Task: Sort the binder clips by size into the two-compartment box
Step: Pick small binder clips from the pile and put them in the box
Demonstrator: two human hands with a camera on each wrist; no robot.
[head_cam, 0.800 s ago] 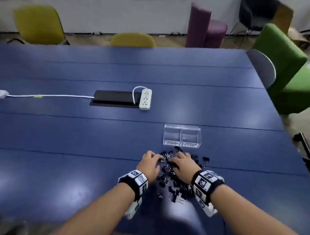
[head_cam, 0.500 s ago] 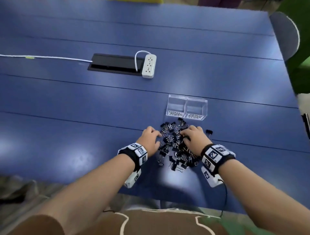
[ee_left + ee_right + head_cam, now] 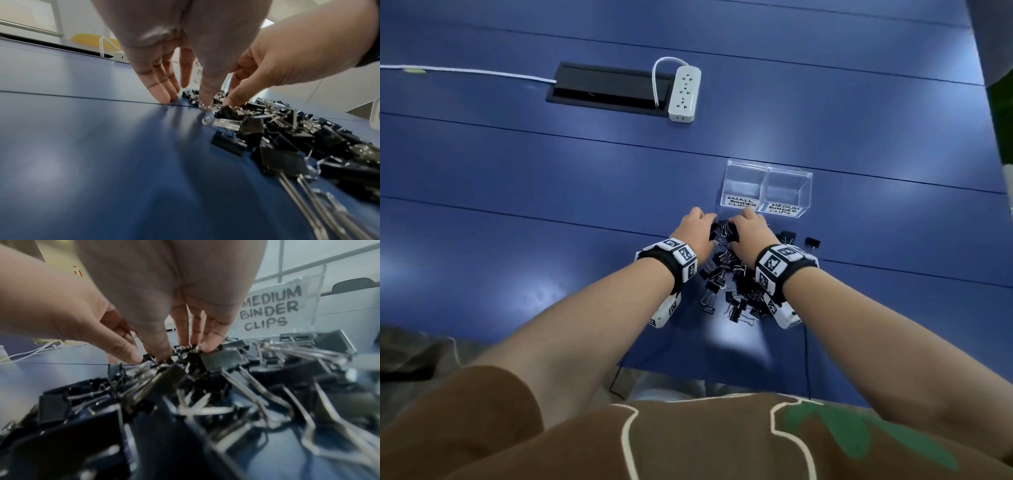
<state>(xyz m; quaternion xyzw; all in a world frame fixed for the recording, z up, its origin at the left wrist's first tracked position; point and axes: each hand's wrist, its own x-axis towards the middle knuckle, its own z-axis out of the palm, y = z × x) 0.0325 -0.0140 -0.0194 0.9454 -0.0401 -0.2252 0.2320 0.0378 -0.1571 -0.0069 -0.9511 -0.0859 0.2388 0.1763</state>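
Note:
A heap of black binder clips [image 3: 732, 277] with silver handles lies on the blue table [image 3: 551, 205], small and medium ones mixed. Just beyond it stands the clear two-compartment box [image 3: 767, 171]; the left half is labelled SMALL, the right half MEDIUM [image 3: 271, 309], and both look empty. My left hand [image 3: 709, 222] is at the heap's far left edge, fingers straight down: three fingertips [image 3: 164, 97] touch the table and the thumb touches a clip handle. My right hand [image 3: 739, 226] reaches down into the heap's far end, fingertips [image 3: 209, 345] resting on clips [image 3: 218, 358]. No clip is plainly held.
A white power strip [image 3: 684, 94] and a black cable hatch [image 3: 609, 87] lie farther back on the left, with a white cord [image 3: 465, 71] running left. The table's near edge [image 3: 722, 373] is close to my body. A grey chair back [image 3: 993, 41] stands at the far right.
The head view has tilted down towards my body. Both hands have slid forward over the heap, closer to the box. The box and heap have stayed in place.

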